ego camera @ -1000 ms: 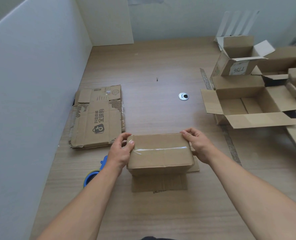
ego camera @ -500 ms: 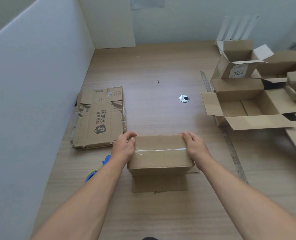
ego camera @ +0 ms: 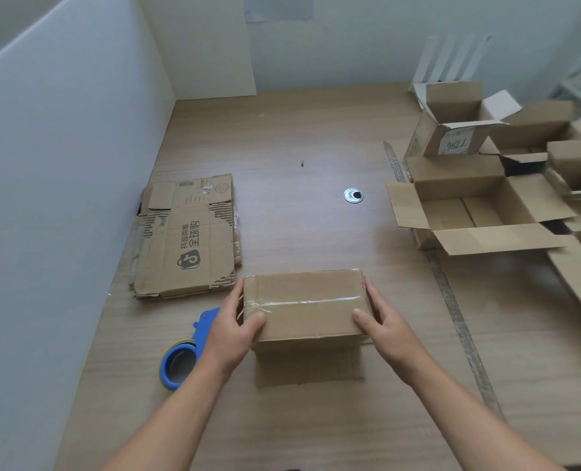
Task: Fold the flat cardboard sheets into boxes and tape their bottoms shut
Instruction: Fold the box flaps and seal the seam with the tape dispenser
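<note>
A small brown cardboard box [ego camera: 304, 305] stands upside down near the table's front, with clear tape along the seam of its bottom. My left hand [ego camera: 229, 329] grips its left end, thumb on top and fingers down the side. My right hand [ego camera: 382, 322] grips the right end the same way. A blue tape dispenser [ego camera: 183, 353] lies on the table just left of my left wrist. A stack of flat cardboard sheets [ego camera: 187, 237] with printed logos lies by the left wall.
Several open folded boxes [ego camera: 479, 212] crowd the table's right side. A round metal grommet [ego camera: 353, 195] sits in the wooden table [ego camera: 299, 137] beyond the box. White partition walls close off the left and the back.
Both hands slid from the box's far corners back along its ends to the near corners. The box has stayed in place.
</note>
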Motion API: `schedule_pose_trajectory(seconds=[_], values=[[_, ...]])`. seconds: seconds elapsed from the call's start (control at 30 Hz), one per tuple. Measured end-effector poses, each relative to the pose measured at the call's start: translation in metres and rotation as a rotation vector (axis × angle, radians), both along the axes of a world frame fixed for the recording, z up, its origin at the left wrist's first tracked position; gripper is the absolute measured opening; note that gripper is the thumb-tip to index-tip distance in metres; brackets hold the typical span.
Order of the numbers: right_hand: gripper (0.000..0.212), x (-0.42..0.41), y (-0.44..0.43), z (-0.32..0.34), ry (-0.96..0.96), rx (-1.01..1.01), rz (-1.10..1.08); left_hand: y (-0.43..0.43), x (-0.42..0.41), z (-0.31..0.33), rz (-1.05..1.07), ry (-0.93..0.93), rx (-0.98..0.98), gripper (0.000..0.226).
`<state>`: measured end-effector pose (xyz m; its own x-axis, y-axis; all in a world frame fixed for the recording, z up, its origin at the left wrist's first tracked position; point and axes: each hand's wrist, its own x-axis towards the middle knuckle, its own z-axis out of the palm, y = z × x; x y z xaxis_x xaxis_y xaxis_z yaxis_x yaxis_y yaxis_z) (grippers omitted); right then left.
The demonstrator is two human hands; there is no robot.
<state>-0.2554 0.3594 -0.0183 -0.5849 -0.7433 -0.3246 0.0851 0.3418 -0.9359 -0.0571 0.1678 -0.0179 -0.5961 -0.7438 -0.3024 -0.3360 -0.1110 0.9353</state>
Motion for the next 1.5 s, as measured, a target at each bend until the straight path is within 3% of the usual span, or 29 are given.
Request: schedule_pose_trajectory(seconds=[0.27, 0.43, 0.57, 0.7, 0.87, 1.03, 1.17, 1.3, 1.4, 1.5], values=[[0.051, 0.025, -0.004, 0.003, 0.280, 0.093, -0.254, 0.017, 0.000, -0.008, 0.138, -0.136, -0.182, 0.059], [0.061, 0.021, -0.002, 0.002, 0.574, 0.204, -0.007, 0.032, -0.004, -0.001, 0.198, -0.251, -0.316, 0.056], [0.075, 0.016, 0.011, -0.003, 0.536, 0.161, 0.136, 0.035, -0.003, -0.003, 0.182, -0.285, -0.337, 0.058], [0.082, 0.019, 0.014, -0.009, 0.524, 0.090, -0.059, 0.040, -0.002, -0.002, 0.201, -0.248, -0.375, 0.059], [0.051, 0.028, 0.009, -0.018, 0.357, -0.006, -0.252, 0.042, 0.005, -0.003, 0.166, -0.233, -0.362, 0.062], [0.051, 0.018, 0.025, -0.015, 0.240, -0.041, -0.048, 0.035, 0.023, -0.006, 0.025, -0.171, -0.329, 0.067], [0.043, 0.013, 0.030, -0.022, 0.297, -0.037, -0.096, 0.028, 0.028, -0.008, -0.073, -0.196, -0.383, 0.070], [0.042, 0.022, 0.024, -0.023, 0.366, -0.085, -0.172, 0.036, 0.024, -0.010, 0.004, -0.218, -0.427, 0.064], [0.030, 0.031, 0.019, -0.025, 0.546, -0.047, -0.150, 0.045, 0.020, -0.008, 0.012, -0.248, -0.481, 0.062], [0.031, 0.029, 0.020, -0.019, 0.584, 0.013, -0.071, 0.042, 0.023, -0.005, -0.003, -0.253, -0.483, 0.060]])
